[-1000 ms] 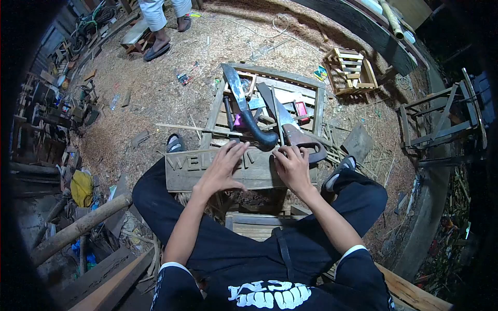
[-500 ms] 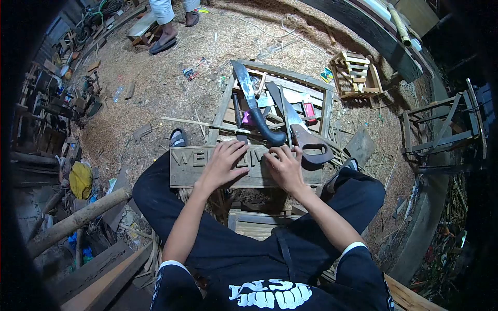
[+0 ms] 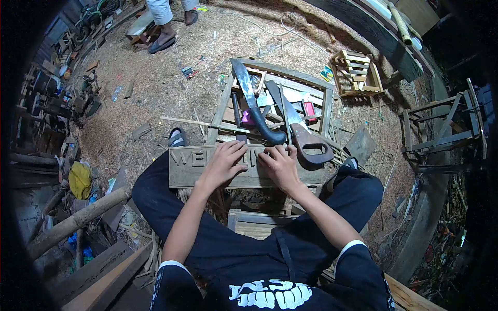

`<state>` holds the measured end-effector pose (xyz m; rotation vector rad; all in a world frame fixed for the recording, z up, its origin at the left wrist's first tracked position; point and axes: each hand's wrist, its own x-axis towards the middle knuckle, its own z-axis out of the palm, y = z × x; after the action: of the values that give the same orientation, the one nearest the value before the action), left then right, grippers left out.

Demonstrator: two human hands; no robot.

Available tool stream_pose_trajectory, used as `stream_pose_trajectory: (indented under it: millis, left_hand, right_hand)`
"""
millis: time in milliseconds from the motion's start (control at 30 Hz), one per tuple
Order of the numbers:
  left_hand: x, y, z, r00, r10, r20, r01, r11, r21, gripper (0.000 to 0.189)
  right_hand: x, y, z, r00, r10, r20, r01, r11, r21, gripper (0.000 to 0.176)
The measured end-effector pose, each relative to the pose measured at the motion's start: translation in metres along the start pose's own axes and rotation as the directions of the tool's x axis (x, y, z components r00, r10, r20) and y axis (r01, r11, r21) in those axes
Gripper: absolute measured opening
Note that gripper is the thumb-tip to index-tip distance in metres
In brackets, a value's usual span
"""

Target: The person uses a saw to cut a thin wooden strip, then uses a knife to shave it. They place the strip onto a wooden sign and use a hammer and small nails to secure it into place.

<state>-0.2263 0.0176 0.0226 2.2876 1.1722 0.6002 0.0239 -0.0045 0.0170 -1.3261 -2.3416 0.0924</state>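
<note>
Head cam: person is sitting w/ knees spread, wearing dark trousers point(image 3: 163, 192); wooden board point(image 3: 202, 180) is lying crosswise in front, spanning roughly btwn the knees. Raised letters point(image 3: 180, 157) are running along it; W & E are showing at its L end, others are hiding partly under the hands.

L hand point(image 3: 224, 165) is resting palm down on the board, nr the middle; it's looking open, fingers lying close tog. & pointing to the far edge, thumb sticking out. R hand point(image 3: 280, 167) is also touching the board, just R of it; fingers are curling over the letters. Can't tell if R fingertips are pinching anything small, as the hand's own back is blocking the view.

Just past the board, a slatted wooden frame point(image 3: 326, 111) is lying on the shavings-covered ground point(image 3: 124, 140), w/ tools on top. Machete point(image 3: 244, 80) is lying w/ its black hooked handle pointing twd the board, blade pointing away. Handsaw point(image 3: 298, 122) is lying to its R, brown handle sitting nr the board's far R corner. Thin strip point(image 3: 285, 111) is running btwn the two. Red item point(image 3: 309, 110) & pink item point(image 3: 247, 119) are lying among the slats.

Farther off, a slatted crate point(image 3: 358, 78) is standing at upper R; another person's legs point(image 3: 161, 15) are showing at upper L, feet wearing dark sandals.
</note>
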Motion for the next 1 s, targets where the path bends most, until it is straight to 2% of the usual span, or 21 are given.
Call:
stream_pose_trajectory:
  millis: [133, 200, 300, 400, 833, 900, 1000]
  left_hand:
    - [0.000, -0.001, 0.000, 0.999, 0.042, -0.015, -0.042, 0.999, 0.028, 0.065]
    - [0.000, -0.002, -0.001, 0.999, 0.042, -0.017, -0.042, 0.999, 0.030, 0.065]
    - [0.001, 0.000, -0.003, 1.000, 0.014, 0.017, -0.015, 1.000, 0.025, 0.066]
    - [0.003, 0.003, -0.006, 0.999, 0.048, 0.025, -0.049, 0.998, 0.050, 0.068]
    - [0.003, 0.003, -0.002, 0.999, 0.049, 0.009, -0.050, 0.997, 0.055, 0.064]
    - [0.003, 0.003, -0.001, 0.998, 0.060, 0.002, -0.060, 0.997, 0.056, 0.064]
    - [0.005, 0.003, -0.001, 0.998, 0.065, -0.004, -0.064, 0.996, 0.059, 0.062]
  right_hand:
    - [0.000, 0.001, 0.001, 0.999, -0.021, -0.031, 0.019, 0.996, -0.084, 0.021]
    - [-0.002, 0.001, 0.000, 1.000, -0.006, 0.008, 0.006, 1.000, -0.009, 0.028]
    - [-0.001, 0.000, -0.001, 1.000, -0.003, 0.015, 0.004, 1.000, -0.006, 0.030]
    - [-0.001, 0.000, -0.001, 1.000, 0.010, 0.009, -0.010, 1.000, 0.021, 0.031]
    - [-0.003, 0.001, -0.005, 1.000, 0.005, 0.010, -0.005, 0.998, -0.055, 0.030]
    - [-0.004, -0.002, -0.008, 0.999, 0.032, 0.026, -0.033, 0.999, 0.039, 0.032]
    - [-0.004, -0.003, -0.014, 1.000, 0.020, 0.012, -0.020, 0.999, 0.035, 0.031]
